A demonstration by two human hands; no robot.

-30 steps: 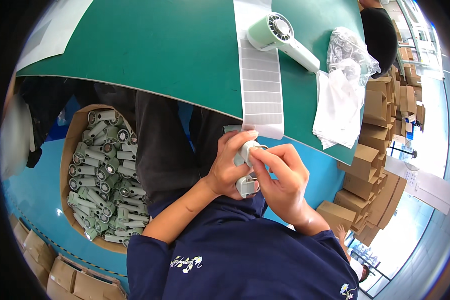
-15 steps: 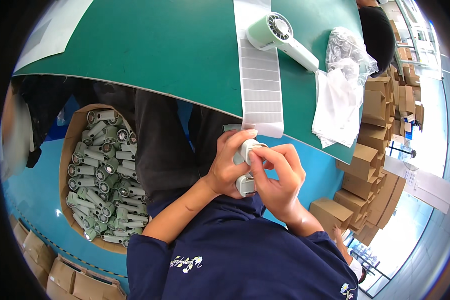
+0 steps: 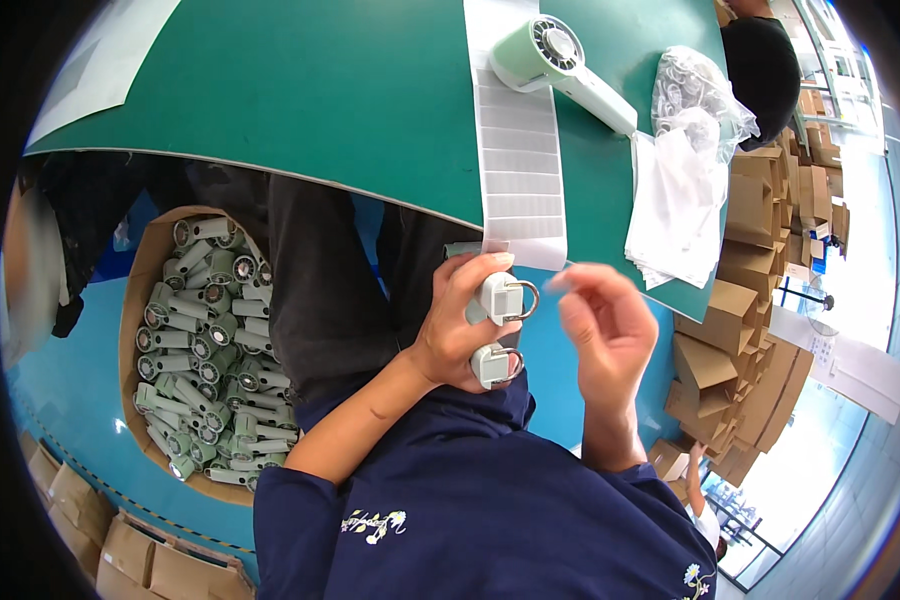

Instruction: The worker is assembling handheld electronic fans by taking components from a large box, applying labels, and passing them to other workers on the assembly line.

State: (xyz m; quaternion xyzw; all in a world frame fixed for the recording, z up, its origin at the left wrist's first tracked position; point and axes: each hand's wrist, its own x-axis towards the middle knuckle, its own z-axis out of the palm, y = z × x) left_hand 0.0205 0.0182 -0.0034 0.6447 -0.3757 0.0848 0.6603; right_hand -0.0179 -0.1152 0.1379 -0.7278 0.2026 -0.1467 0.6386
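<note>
My left hand (image 3: 458, 325) is wrapped round two pale green-and-white handheld fans. The end of the upper fan (image 3: 500, 298) and the end of the lower fan (image 3: 491, 367) point toward my right, each with a raised metal ring loop. Their fan heads are mostly hidden behind my hand and the table edge. Just to the right of them is my right hand (image 3: 610, 325), slightly blurred, thumb and bent fingers apart, with nothing visible in it. On the green table (image 3: 320, 100), another handheld fan (image 3: 560, 65) lies across a strip of silver-grey labels (image 3: 520, 165).
A large carton (image 3: 130, 330) of similar fans stands on the blue floor at left. White pouches (image 3: 670, 215) and a clear plastic bag (image 3: 695, 95) lie at the table's right side. Stacked cardboard boxes (image 3: 745, 320) and a person in black (image 3: 760, 75) are beyond.
My right hand has let go of the upper fan's ring end and moved right. The upper ring now stands out from the fan. My left hand keeps its hold.
</note>
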